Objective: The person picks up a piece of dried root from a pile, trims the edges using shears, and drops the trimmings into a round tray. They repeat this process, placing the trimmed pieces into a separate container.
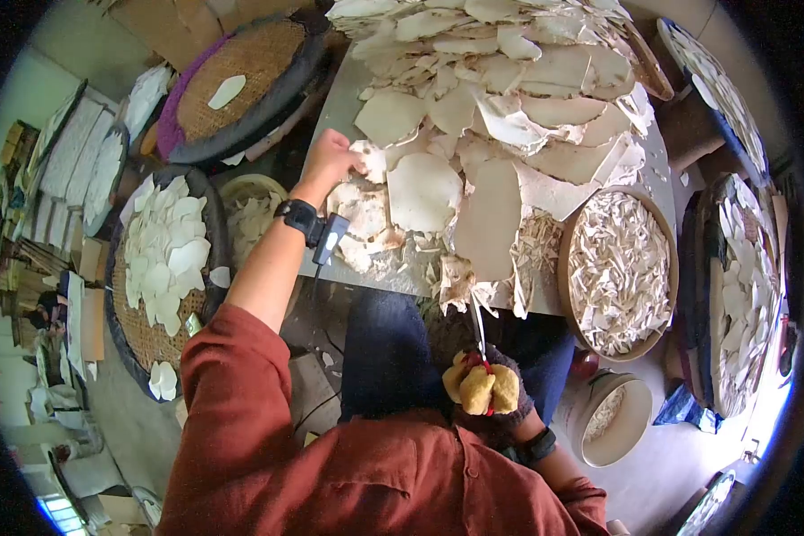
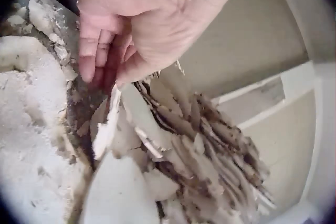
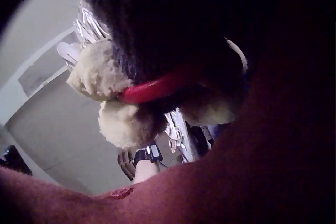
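Note:
In the head view, the left hand (image 1: pixel 328 165) is at the table's left side, at a rough whitish piece (image 1: pixel 369 161). The left wrist view shows this bare hand (image 2: pixel 142 29) pinching the edge of a thin pale piece (image 2: pixel 108 127) between thumb and fingers. Low before the lap, the right hand (image 1: pixel 509 397), in a dark glove, grips a cutting tool by yellow padded handles (image 1: pixel 477 388) with red parts. Its narrow metal blade (image 1: pixel 481 329) points up toward a ragged piece (image 1: pixel 456 280) at the table edge. In the right wrist view, the glove (image 3: pixel 152 40) is mostly in shadow.
Large pale flat pieces (image 1: pixel 424 192) are heaped across the metal table (image 1: pixel 339 98). A round basket of narrow strips (image 1: pixel 621 272) stands at its right edge, above a white bucket (image 1: pixel 609 420). Round trays of pale pieces (image 1: pixel 165 250) flank the table.

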Action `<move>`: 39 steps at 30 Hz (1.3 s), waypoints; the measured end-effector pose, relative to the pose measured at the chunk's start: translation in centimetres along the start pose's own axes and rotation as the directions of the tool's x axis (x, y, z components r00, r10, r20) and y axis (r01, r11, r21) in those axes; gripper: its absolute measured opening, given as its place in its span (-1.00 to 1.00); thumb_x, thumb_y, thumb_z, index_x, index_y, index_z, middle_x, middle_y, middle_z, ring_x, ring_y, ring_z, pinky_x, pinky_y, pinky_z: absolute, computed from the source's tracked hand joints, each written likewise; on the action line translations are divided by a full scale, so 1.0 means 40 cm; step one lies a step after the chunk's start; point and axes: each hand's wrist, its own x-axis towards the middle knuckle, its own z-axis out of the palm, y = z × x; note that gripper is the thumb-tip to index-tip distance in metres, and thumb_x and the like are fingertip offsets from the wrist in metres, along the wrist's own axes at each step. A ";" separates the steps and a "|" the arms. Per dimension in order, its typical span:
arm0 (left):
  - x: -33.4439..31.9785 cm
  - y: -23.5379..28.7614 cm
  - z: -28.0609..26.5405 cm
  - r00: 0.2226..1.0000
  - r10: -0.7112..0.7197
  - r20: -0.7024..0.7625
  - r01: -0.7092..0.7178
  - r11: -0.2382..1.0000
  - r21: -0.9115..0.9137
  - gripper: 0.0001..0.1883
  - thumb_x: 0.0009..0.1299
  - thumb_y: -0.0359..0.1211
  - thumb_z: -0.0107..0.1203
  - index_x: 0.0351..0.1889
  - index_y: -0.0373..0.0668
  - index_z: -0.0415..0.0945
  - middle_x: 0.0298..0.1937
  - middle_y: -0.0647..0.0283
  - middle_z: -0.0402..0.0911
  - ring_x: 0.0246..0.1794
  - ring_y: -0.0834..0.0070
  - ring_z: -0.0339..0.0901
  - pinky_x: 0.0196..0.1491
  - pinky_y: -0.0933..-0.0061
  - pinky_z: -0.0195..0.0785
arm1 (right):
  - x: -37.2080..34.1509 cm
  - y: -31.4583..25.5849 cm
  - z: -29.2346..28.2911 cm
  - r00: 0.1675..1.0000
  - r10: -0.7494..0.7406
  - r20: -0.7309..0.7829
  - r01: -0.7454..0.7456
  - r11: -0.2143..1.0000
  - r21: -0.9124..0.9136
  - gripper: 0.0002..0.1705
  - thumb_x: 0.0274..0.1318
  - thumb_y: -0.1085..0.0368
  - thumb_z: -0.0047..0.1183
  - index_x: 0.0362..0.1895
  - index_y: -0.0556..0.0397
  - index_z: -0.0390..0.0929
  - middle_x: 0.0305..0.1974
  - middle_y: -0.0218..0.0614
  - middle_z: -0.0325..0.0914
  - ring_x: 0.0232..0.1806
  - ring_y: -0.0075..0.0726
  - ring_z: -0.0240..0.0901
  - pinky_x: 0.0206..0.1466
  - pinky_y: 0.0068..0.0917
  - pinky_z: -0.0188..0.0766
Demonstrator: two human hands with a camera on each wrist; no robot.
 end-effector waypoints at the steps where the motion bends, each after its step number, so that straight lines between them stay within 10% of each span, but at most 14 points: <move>1: 0.000 -0.008 -0.009 0.996 -0.086 0.027 0.090 0.967 -0.239 -0.69 0.02 -0.41 0.24 -0.32 -0.29 0.39 -0.37 0.15 0.54 -0.39 0.40 0.55 -0.34 0.49 0.46 | -0.012 -0.039 0.034 0.993 -0.117 0.017 0.118 0.975 -0.188 -0.79 0.08 0.44 -0.07 -0.14 0.13 0.44 -0.28 -0.39 0.47 -0.29 -0.52 0.41 -0.21 -0.60 0.38; 5: -0.045 -0.012 -0.067 0.983 -0.166 0.083 0.184 0.811 -0.556 -0.74 0.15 -0.52 0.10 -0.19 -0.36 0.39 -0.34 0.11 0.55 -0.52 0.46 0.56 -0.49 0.59 0.47 | 0.002 -0.001 -0.011 0.997 0.040 0.068 -0.057 0.963 0.262 -0.82 0.13 0.42 -0.12 -0.16 0.13 0.43 -0.31 -0.38 0.46 -0.31 -0.51 0.40 -0.21 -0.60 0.38; 8: -0.107 -0.004 -0.115 0.966 -0.163 0.201 0.243 0.840 -0.484 -0.70 0.18 -0.51 0.09 -0.12 -0.42 0.40 -0.32 0.11 0.55 -0.53 0.47 0.56 -0.51 0.59 0.47 | 0.028 0.038 -0.053 0.922 0.314 0.226 -0.357 0.460 0.813 -0.81 0.20 0.34 -0.18 -0.23 0.18 0.44 -0.36 -0.32 0.47 -0.32 -0.38 0.43 -0.20 -0.54 0.40; 12: -0.194 -0.013 -0.100 0.978 0.184 0.099 -0.206 0.926 0.316 -0.65 0.15 -0.32 0.21 -0.11 -0.22 0.49 -0.17 0.07 0.55 -0.10 0.29 0.52 -0.08 0.34 0.42 | -0.002 0.004 -0.005 0.999 -0.045 0.011 0.045 0.999 0.014 -0.83 0.13 0.41 -0.13 -0.18 0.10 0.44 -0.31 -0.37 0.48 -0.28 -0.46 0.43 -0.19 -0.56 0.38; 15: -0.272 0.133 -0.059 0.933 0.305 0.190 -0.348 0.901 0.259 -0.57 0.11 -0.31 0.21 -0.05 -0.22 0.46 0.01 0.04 0.46 0.06 0.20 0.40 0.13 0.31 0.25 | -0.015 -0.021 0.015 0.963 -0.251 0.100 0.254 0.713 -0.653 -0.85 0.16 0.39 -0.16 -0.21 0.09 0.45 -0.32 -0.33 0.49 -0.29 -0.37 0.44 -0.18 -0.50 0.38; 17: -0.302 0.162 0.011 0.850 0.445 0.281 -0.518 0.802 0.298 -0.49 0.11 -0.36 0.16 0.07 -0.22 0.37 0.12 0.01 0.36 0.17 0.18 0.29 0.23 0.31 0.12 | 0.033 0.082 -0.064 0.994 -0.105 0.030 0.109 0.956 -0.272 -0.84 0.09 0.40 -0.09 -0.22 0.03 0.47 -0.31 -0.38 0.49 -0.27 -0.45 0.42 -0.18 -0.52 0.36; 22: -0.299 0.157 0.172 0.822 0.446 0.353 -0.563 0.548 0.619 -0.28 0.08 -0.54 -0.03 0.30 -0.12 0.09 0.26 -0.18 0.13 0.34 -0.04 -0.01 0.37 0.15 -0.18 | -0.008 -0.007 -0.005 0.996 -0.074 0.040 0.080 0.983 -0.165 -0.84 0.12 0.38 -0.09 -0.20 0.05 0.50 -0.28 -0.42 0.51 -0.24 -0.52 0.41 -0.15 -0.54 0.36; 26: -0.291 0.166 0.181 0.801 0.493 0.339 -0.594 0.590 0.547 -0.38 0.07 -0.61 -0.04 0.20 -0.23 0.22 0.21 -0.23 0.17 0.27 -0.08 0.10 0.29 0.09 0.01 | -0.043 -0.038 -0.003 0.921 -0.330 0.208 0.389 0.727 -0.566 -0.80 0.20 0.37 -0.13 -0.13 0.05 0.49 -0.25 -0.47 0.50 -0.20 -0.53 0.40 -0.11 -0.56 0.35; 30: -0.279 0.158 0.135 0.756 0.565 0.331 -0.634 0.503 0.588 -0.60 0.24 -0.49 -0.06 0.08 -0.27 0.34 0.10 -0.08 0.38 0.16 0.14 0.32 0.16 0.20 0.24 | -0.032 0.004 -0.036 0.993 -0.048 0.110 0.041 0.997 0.060 -0.81 0.11 0.38 -0.05 -0.15 0.08 0.41 -0.24 -0.38 0.44 -0.19 -0.44 0.41 -0.08 -0.51 0.37; 31: -0.276 0.157 0.104 0.631 0.735 0.250 -0.694 0.390 0.606 -0.68 0.29 -0.42 -0.05 0.01 -0.29 0.39 0.03 0.01 0.46 0.02 0.25 0.45 0.04 0.26 0.35 | -0.035 0.002 -0.036 0.991 -0.081 0.107 0.076 0.996 0.050 -0.81 0.13 0.38 -0.07 -0.14 0.08 0.40 -0.25 -0.38 0.44 -0.20 -0.46 0.41 -0.09 -0.51 0.38; 34: -0.332 0.205 0.024 0.842 0.539 0.039 -0.513 0.775 0.369 -0.73 0.33 -0.41 -0.04 -0.04 -0.29 0.42 -0.02 0.09 0.51 -0.12 0.35 0.52 -0.06 0.33 0.41 | -0.039 0.000 -0.047 0.986 -0.134 0.095 0.125 0.987 0.098 -0.83 0.17 0.36 -0.11 -0.15 0.09 0.40 -0.27 -0.39 0.43 -0.23 -0.47 0.41 -0.11 -0.51 0.39; 36: -0.366 0.197 0.000 0.974 0.224 -0.033 -0.226 0.960 -0.164 -0.75 0.36 -0.38 -0.05 -0.04 -0.27 0.42 -0.07 0.15 0.53 -0.19 0.42 0.53 -0.10 0.36 0.42 | -0.037 -0.001 -0.053 0.987 -0.142 0.078 0.121 0.967 0.225 -0.86 0.20 0.34 -0.15 -0.20 0.08 0.41 -0.30 -0.35 0.46 -0.26 -0.40 0.44 -0.13 -0.47 0.42; 39: -0.441 0.212 0.010 0.990 -0.084 0.114 0.141 0.610 -0.779 -0.77 0.38 -0.36 -0.06 -0.06 -0.25 0.43 -0.13 0.20 0.55 -0.21 0.49 0.53 -0.12 0.39 0.42 | 0.020 0.040 -0.115 0.997 -0.031 0.074 -0.011 0.861 0.508 -0.86 0.21 0.31 -0.17 -0.25 0.08 0.42 -0.31 -0.30 0.49 -0.30 -0.30 0.48 -0.16 -0.39 0.46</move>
